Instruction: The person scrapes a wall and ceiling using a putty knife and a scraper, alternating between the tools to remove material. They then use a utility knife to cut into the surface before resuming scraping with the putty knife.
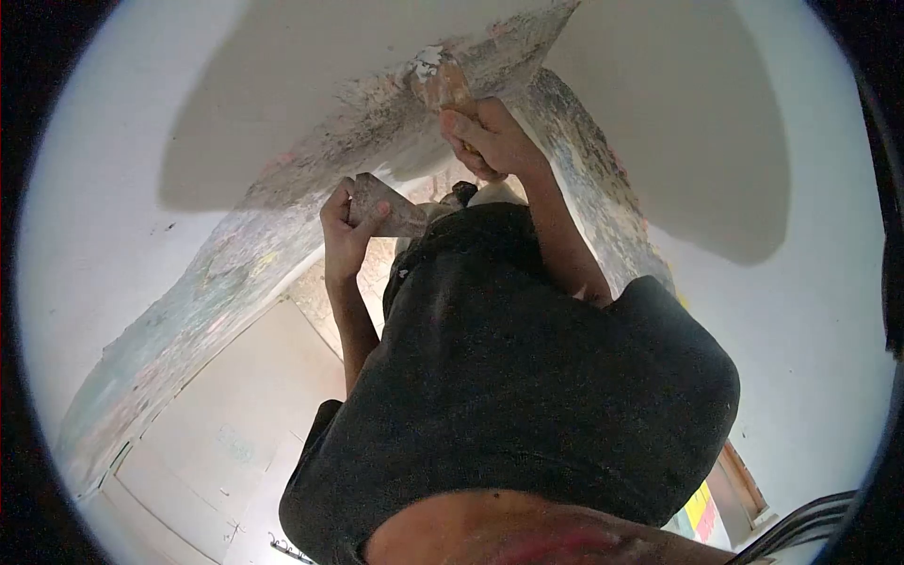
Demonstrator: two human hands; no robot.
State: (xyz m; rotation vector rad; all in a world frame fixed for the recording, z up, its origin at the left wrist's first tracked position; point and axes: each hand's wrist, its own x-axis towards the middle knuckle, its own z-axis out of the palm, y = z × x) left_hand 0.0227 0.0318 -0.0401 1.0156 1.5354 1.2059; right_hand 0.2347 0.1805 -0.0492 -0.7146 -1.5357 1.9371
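My right hand (pixel 494 139), raised toward the wall, is closed around the handle end of a putty knife (pixel 443 87). Its brownish blade reaches the rough wall strip, and a lump of white putty (pixel 429 58) shows at the tip. Lower and to the left, my left hand (pixel 353 221) grips a flat, grey-brown plate with straight edges (pixel 391 209), like a wide scraper blade. The thumb presses on its face while the fingers go behind. Whether this plate has a handle cannot be seen. The two tools are apart.
Two walls meet in a corner ahead, with smooth white upper parts (pixel 113 188) and a rough, stained lower band (pixel 320 141). A pale panel (pixel 226 405) is at the lower left. A brown frame (pixel 744 480) and dark cables (pixel 800 527) are at the lower right.
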